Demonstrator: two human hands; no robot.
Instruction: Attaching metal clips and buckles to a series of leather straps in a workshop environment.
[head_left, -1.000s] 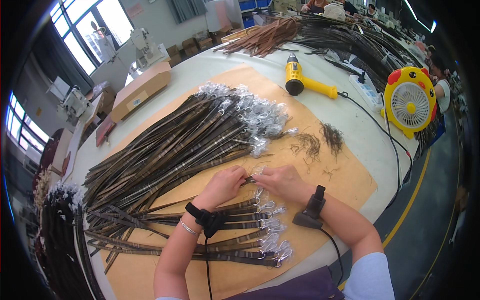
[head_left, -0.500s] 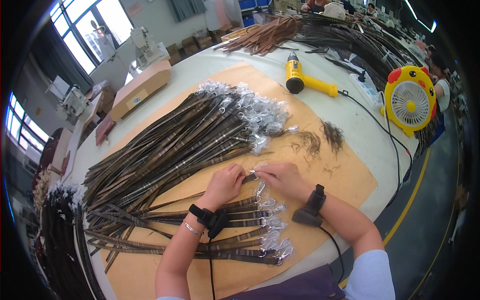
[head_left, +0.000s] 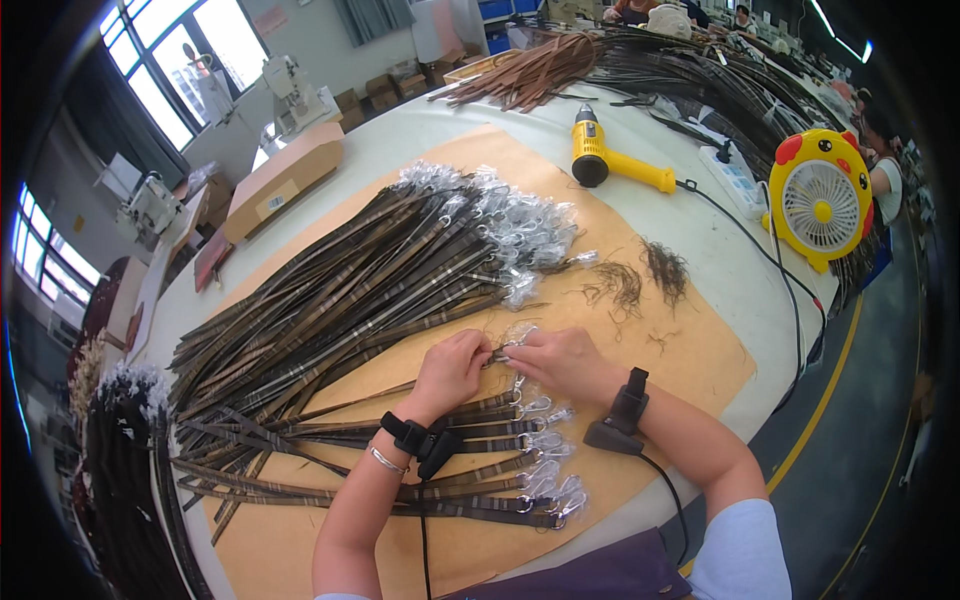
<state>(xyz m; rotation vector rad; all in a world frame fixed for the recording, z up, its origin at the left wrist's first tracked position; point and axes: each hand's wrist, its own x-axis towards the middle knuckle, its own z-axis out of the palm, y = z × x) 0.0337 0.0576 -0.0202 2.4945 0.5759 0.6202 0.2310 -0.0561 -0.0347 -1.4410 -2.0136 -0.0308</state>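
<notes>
My left hand (head_left: 455,372) pinches a dark brown strap (head_left: 350,402) near its end, and the strap runs off to the left beneath my wrist. Meeting it there, my right hand (head_left: 556,358) grips the same strap end, thumb and fingers closed. A plastic-wrapped metal clasp (head_left: 521,333) shows just above the right fingertips; the fingers partly hide the join. Just below my hands lies a row of similar straps (head_left: 470,447), their plastic-covered snap hooks (head_left: 545,480) pointing right. A large heap of straps (head_left: 340,270) spreads beyond my left hand, with wrapped clasps (head_left: 525,230) bunched at its right end.
Brown paper (head_left: 690,350) covers part of the white table. Loose dark threads (head_left: 664,272) lie beyond my right hand. Farther off are a yellow heat gun (head_left: 625,170), a power strip (head_left: 735,180) and a yellow fan (head_left: 820,200). A cardboard box (head_left: 285,180) stands at far left.
My right fingers have shifted slightly and now cover more of the strap end. The wrapped clasp shows more plainly above them. My left hand has barely moved.
</notes>
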